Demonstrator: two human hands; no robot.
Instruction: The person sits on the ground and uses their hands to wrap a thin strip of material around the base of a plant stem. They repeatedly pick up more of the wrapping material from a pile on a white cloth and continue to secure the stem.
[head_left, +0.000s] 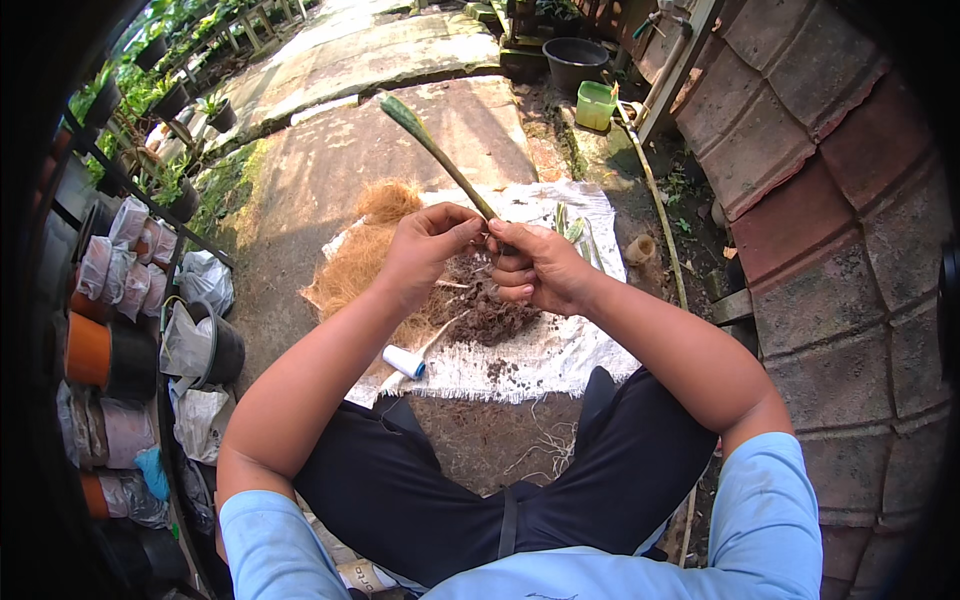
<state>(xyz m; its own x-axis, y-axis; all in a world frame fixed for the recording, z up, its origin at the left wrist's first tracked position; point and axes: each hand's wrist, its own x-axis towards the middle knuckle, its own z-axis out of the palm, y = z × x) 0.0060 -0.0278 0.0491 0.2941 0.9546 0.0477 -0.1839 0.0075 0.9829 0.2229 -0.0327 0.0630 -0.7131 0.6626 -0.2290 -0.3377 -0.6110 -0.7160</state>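
My right hand (536, 262) is closed around the lower end of a long green plant leaf (427, 139), which slants up and to the left. The fingertips of my left hand (439, 244) pinch close to the leaf's base, touching or almost touching the right fingers; what they pinch is too small to tell. Below both hands, dark soil with roots (491, 319) lies on a white woven plastic sheet (577, 360). Brown coconut fibre (345, 277) is heaped on the left of the sheet. A spool of white thread (403, 361) rests near its front edge. Cut leaf pieces (574, 229) lie behind my right hand.
Stacked pots and plastic bags (112, 352) line the left side, with potted plants (176, 101) beyond. A black basin (576, 60) and a green plastic container (596, 105) stand at the back right. Roof tiles (810, 300) slope along the right. Loose roots (551, 450) lie between my legs.
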